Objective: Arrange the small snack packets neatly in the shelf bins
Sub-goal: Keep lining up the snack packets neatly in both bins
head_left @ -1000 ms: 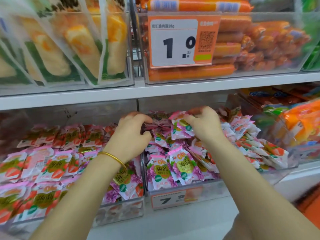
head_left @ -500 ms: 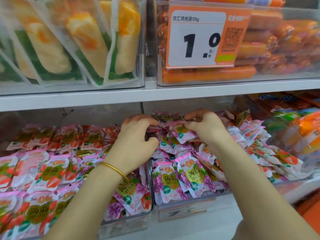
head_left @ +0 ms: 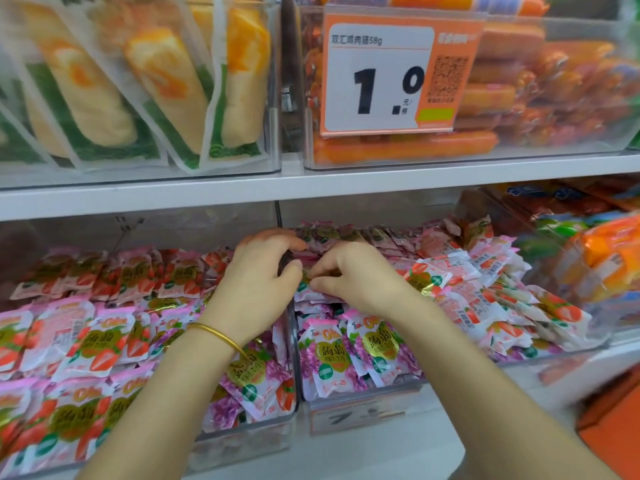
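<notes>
we have both hands at the back of the middle bin, where the purple snack packets sit. our right hand pinches one packet between thumb and forefinger. our left hand curls over the rear row, but we cannot tell if it grips. we judge them light, soft and slippery, best taken by the sealed edges. front packets stand upright, long axis vertical, faces toward us.

Narrow gap btwn upper shelf & packets heaped past bin rim.
</notes>
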{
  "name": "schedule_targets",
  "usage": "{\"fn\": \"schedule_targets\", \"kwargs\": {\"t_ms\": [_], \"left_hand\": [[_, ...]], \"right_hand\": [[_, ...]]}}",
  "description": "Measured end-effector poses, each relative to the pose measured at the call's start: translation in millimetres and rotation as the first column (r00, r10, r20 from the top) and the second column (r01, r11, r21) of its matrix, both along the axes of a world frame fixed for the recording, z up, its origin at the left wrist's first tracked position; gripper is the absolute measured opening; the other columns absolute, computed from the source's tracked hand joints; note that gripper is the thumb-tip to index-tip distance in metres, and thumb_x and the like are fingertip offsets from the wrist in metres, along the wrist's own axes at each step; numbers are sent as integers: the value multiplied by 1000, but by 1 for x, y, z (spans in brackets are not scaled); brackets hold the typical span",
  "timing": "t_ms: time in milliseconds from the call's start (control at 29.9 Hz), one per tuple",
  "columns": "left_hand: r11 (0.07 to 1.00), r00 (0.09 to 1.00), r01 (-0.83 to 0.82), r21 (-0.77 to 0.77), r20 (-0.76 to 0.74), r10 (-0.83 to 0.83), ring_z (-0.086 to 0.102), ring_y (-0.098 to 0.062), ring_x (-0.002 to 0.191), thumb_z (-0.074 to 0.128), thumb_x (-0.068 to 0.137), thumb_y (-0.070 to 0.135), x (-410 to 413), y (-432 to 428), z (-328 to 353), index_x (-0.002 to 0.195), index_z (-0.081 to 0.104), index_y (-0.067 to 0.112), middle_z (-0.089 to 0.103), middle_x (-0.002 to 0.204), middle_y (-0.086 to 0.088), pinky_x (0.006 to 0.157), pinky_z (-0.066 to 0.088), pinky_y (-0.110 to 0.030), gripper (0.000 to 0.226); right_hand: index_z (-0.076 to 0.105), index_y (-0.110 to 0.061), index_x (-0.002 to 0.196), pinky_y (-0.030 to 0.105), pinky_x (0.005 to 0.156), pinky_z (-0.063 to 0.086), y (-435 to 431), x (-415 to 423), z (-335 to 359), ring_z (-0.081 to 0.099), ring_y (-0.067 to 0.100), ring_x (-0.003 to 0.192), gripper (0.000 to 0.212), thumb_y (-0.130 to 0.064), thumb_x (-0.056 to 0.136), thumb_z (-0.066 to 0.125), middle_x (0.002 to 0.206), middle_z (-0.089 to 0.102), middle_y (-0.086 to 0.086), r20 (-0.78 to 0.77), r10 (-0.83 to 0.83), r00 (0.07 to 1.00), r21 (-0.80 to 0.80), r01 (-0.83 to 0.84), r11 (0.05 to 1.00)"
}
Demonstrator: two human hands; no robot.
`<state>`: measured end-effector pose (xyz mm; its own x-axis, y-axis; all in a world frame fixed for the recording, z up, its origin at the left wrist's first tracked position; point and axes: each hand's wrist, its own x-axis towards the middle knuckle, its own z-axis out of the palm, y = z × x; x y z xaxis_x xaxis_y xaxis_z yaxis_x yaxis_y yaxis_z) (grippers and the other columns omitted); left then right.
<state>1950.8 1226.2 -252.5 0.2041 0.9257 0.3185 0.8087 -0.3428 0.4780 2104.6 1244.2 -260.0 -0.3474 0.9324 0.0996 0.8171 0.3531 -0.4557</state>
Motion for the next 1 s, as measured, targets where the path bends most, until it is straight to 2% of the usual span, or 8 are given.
{"fn": "schedule_targets", "kwargs": {"t_ms": [67, 167, 301, 401, 501, 668, 768, 1002], "left_hand": [[1000, 1000, 2, -2, -13, -2, 46, -20, 123, 42, 87, 30, 0, -2, 1, 118, 61, 18, 55, 129, -1, 103, 33, -30, 38], [999, 998, -18, 32, -67, 20, 49, -24, 116, 44, 91, 30, 3, -9, 8, 116, 60, 20, 57, 123, -1, 99, 39, -44, 32], [984, 992, 44, 172, -123, -23, 50, -25, 115, 47, 91, 24, 18, -22, 17, 112, 63, 21, 59, 120, 1, 98, 37, -45, 26], [982, 977, 106, 158, -199, -74, 47, -19, 119, 48, 91, 25, 38, -27, 16, 110, 64, 25, 58, 123, 10, 97, 32, -37, 25], [984, 959, 129, 123, -269, -92, 43, -14, 121, 51, 92, 27, 55, -30, 9, 112, 63, 28, 55, 125, 14, 98, 27, -34, 24], [990, 950, 92, 109, -306, -55, 42, -12, 121, 48, 93, 27, 56, -29, 7, 111, 62, 29, 55, 123, 15, 98, 25, -33, 23], [992, 949, 86, 91, -310, -53, 42, -13, 120, 46, 94, 27, 59, -29, 10, 112, 62, 29, 55, 122, 14, 99, 25, -33, 24], [992, 961, 84, 96, -271, -55, 47, -14, 114, 46, 93, 23, 66, -29, 8, 107, 64, 27, 59, 116, 12, 99, 28, -35, 24]], "right_hand": [[73, -22, 104, 33, 90, 47, 0, 9, 5, 59, 23, 102, 20, -26, 88, 62, 100, 70, -4, 12, 26, 1000, 21, -26, 999], [72, -15, 107, 12, 83, 37, -8, 50, 24, 59, 7, 97, 21, -14, 89, 61, 108, 70, -3, -173, -144, 974, 95, 162, 982], [73, -13, 101, 19, 84, 41, -18, 101, 26, 64, 16, 97, 18, -10, 86, 63, 102, 71, 2, -165, -376, 912, 144, 400, 905], [65, -21, 118, 26, 93, 42, -18, 99, 11, 55, 21, 112, 41, -40, 82, 67, 119, 63, 4, 125, -281, 952, 97, 270, 958], [49, -36, 132, 43, 105, 34, -19, 88, 2, 38, 27, 127, 67, -71, 75, 51, 137, 45, 1, 415, -148, 898, -22, 172, 985], [50, -36, 132, 35, 114, 20, -29, 104, 10, 18, 19, 142, 57, -53, 79, 62, 153, 26, 0, 321, -8, 947, -191, 73, 979], [55, -34, 124, 34, 108, 29, -32, 104, 12, 28, 20, 135, 49, -39, 77, 64, 141, 41, -2, 330, -11, 944, -129, 57, 990], [53, -27, 111, 37, 92, 35, -46, 95, 6, 39, 24, 115, 51, -52, 70, 67, 118, 49, -2, 452, -80, 888, 33, 73, 997]]}}
